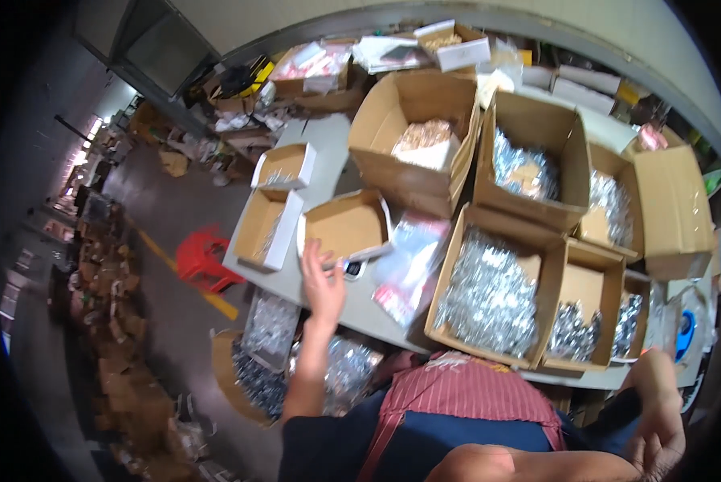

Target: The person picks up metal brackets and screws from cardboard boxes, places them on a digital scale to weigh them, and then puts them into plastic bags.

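Note:
My left hand (323,287) reaches over the near edge of the table, fingers stretched apart. Its fingertips overlap the near left corner of a shallow white-walled cardboard box (346,225), whose brown inside shows no contents; whether they touch it I cannot tell. By the thumb lies a small white device with a dark face (353,269). My right hand (657,443) hangs low at the right, beside my body, below the table's edge. Its fingers are dim and partly hidden, and nothing can be made out in them.
Two small white boxes (276,229) with thin metal pieces stand at the left. Clear plastic bags (413,257) lie mid-table. Cartons of shiny metal parts (489,293) fill the right. A tall carton (413,181) stands behind. A red stool (205,259) and more part containers (268,333) are below.

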`<control>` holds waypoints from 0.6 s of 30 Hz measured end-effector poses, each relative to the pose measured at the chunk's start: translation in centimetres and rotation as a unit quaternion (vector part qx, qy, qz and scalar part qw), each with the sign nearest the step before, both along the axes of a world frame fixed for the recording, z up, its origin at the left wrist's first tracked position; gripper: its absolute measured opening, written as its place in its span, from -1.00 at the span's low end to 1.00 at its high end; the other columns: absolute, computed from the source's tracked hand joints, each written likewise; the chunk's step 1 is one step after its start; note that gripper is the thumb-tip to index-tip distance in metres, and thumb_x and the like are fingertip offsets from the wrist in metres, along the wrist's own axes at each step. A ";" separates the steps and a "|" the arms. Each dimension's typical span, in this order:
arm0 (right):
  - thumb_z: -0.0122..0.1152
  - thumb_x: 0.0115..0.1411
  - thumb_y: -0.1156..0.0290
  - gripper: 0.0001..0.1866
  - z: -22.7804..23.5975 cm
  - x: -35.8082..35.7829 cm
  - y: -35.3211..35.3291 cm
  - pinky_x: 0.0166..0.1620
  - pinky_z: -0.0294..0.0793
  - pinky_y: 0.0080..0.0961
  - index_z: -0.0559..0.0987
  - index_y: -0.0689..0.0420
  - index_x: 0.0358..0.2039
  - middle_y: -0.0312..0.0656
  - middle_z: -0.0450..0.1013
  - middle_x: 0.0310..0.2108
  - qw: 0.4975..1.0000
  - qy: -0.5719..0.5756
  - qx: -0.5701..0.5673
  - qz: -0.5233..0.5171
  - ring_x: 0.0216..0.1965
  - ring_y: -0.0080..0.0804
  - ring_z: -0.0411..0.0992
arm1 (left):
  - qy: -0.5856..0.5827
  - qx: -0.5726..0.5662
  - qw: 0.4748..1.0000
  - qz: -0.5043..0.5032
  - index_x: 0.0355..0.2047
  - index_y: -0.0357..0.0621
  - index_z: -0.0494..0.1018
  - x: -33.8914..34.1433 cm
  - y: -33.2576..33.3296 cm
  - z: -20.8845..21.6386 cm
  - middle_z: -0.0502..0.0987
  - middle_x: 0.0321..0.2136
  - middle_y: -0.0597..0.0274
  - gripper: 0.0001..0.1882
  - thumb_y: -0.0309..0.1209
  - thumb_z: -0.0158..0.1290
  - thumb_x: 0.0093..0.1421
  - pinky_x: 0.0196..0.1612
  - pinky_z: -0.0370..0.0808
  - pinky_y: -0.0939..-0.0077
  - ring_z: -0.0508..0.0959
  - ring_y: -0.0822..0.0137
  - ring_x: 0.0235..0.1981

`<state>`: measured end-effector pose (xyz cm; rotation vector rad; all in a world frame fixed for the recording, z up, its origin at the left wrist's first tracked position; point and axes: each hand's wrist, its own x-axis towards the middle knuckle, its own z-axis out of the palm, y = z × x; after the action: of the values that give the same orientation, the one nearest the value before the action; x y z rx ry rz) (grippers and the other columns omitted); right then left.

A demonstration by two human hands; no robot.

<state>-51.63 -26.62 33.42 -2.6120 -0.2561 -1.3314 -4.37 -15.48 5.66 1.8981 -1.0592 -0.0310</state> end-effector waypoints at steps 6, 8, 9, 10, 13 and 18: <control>0.34 -0.20 0.45 -0.77 -6.0 10.8 -10.8 -0.66 0.26 -0.58 0.54 0.17 -0.46 -0.18 0.51 -0.30 0.976 0.171 -0.094 -0.096 -0.65 -0.58 0.28 | -0.184 -0.046 0.967 -0.169 -0.15 -0.23 0.52 6.1 -16.4 9.9 0.51 -0.05 0.00 -0.78 -0.61 -0.01 0.19 -0.05 0.51 0.25 0.52 0.00 -0.02; 0.29 -0.11 0.49 -0.86 -8.4 13.8 -16.6 -0.56 0.42 -0.41 0.50 0.15 -0.50 -0.23 0.45 -0.38 0.967 0.216 -0.035 -0.129 -0.57 -0.37 0.42 | -0.141 -0.001 0.955 -0.259 -0.23 -0.22 0.54 6.2 -23.8 11.4 0.58 -0.21 0.04 -0.82 -0.53 -0.03 0.21 -0.05 0.49 0.20 0.54 -0.05 -0.10; 0.29 -0.09 0.49 -0.87 -9.9 14.5 -19.2 -0.46 0.47 -0.34 0.51 0.14 -0.49 -0.20 0.44 -0.43 0.944 0.279 0.005 -0.176 -0.51 -0.26 0.47 | -0.100 0.048 0.947 -0.303 -0.24 -0.22 0.54 6.5 -27.6 11.4 0.60 -0.24 0.05 -0.81 -0.51 -0.05 0.21 -0.06 0.50 0.19 0.55 -0.06 -0.11; 0.28 -0.03 0.47 -0.90 -11.0 15.5 -21.4 -0.39 0.48 -0.27 0.55 0.14 -0.46 -0.15 0.47 -0.42 0.918 0.321 0.070 -0.222 -0.46 -0.15 0.50 | -0.129 0.090 0.927 -0.340 -0.23 -0.21 0.55 7.5 -31.7 9.7 0.60 -0.26 0.01 -0.79 -0.45 -0.03 0.20 -0.06 0.50 0.19 0.55 -0.07 -0.10; 0.19 0.15 0.36 -0.83 -15.1 17.4 -28.6 -0.24 0.50 -0.15 0.58 0.21 -0.35 -0.05 0.50 -0.35 0.846 0.372 0.193 -0.330 -0.31 0.01 0.51 | -0.315 0.363 0.808 -0.340 -0.10 -0.20 0.52 8.1 -43.2 4.2 0.58 -0.14 -0.10 -0.64 -0.26 0.04 0.16 0.00 0.52 0.21 0.53 -0.07 0.00; 0.25 0.10 0.28 -0.46 -21.6 16.2 -37.1 -0.04 0.53 -0.17 0.37 0.23 0.05 0.02 0.43 -0.08 0.727 0.497 0.162 -0.445 -0.07 0.02 0.49 | -0.242 0.474 0.778 -0.335 0.03 -0.29 0.47 6.5 -54.6 -4.3 0.49 0.09 -0.05 -0.46 -0.21 0.11 0.09 0.14 0.45 0.22 0.49 -0.01 0.11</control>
<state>-35.40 -63.76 11.86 -2.6928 1.3719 0.1613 2.11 -70.10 1.35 2.3051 -2.3759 -0.6200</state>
